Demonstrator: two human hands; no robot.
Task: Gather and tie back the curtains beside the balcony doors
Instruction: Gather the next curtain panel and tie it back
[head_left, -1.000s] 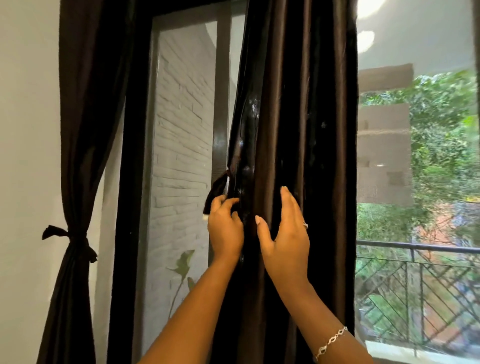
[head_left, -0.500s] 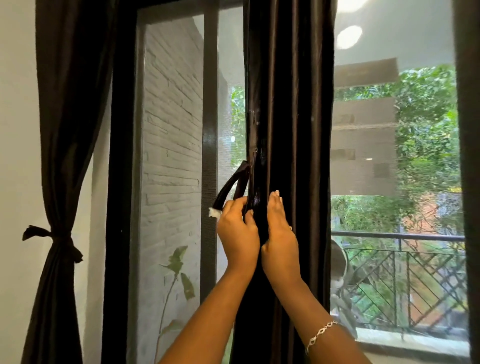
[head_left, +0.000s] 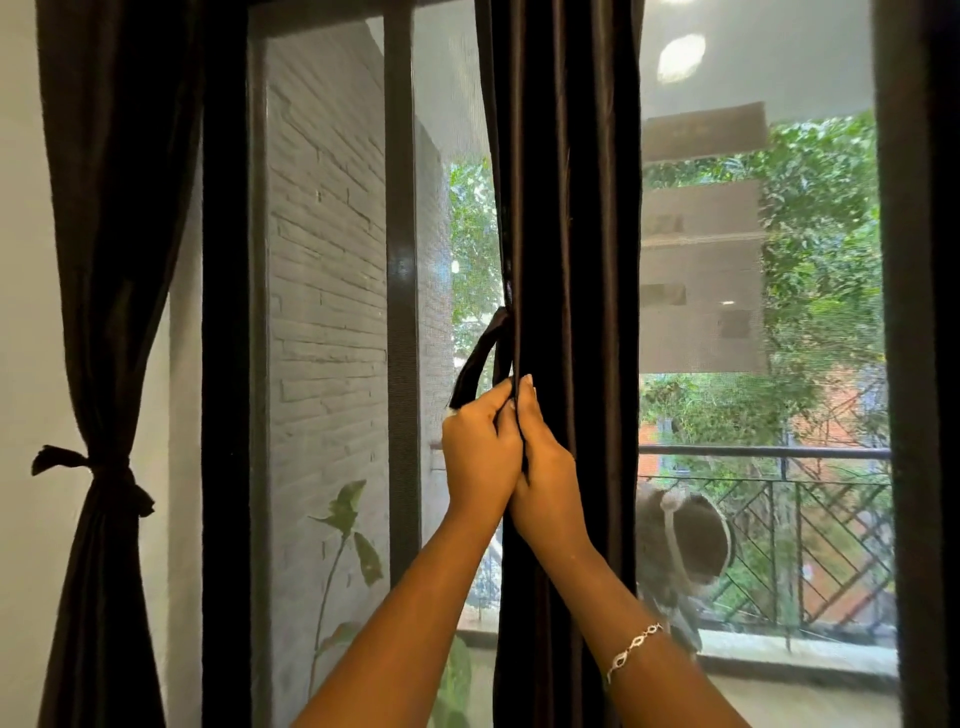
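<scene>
One dark curtain (head_left: 566, 208) hangs gathered mid-scene against the balcony doors (head_left: 400, 260); the left hand (head_left: 480, 447) grips its single tie strap (head_left: 480, 358) while the right hand (head_left: 548, 467), touching it, clutches the folds. A second curtain (head_left: 104, 208) at far left hangs tied with one knotted strap (head_left: 98, 467).

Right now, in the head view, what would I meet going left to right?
Tied curtain → door frame → brick wall → left hand → right hand → railing.
</scene>
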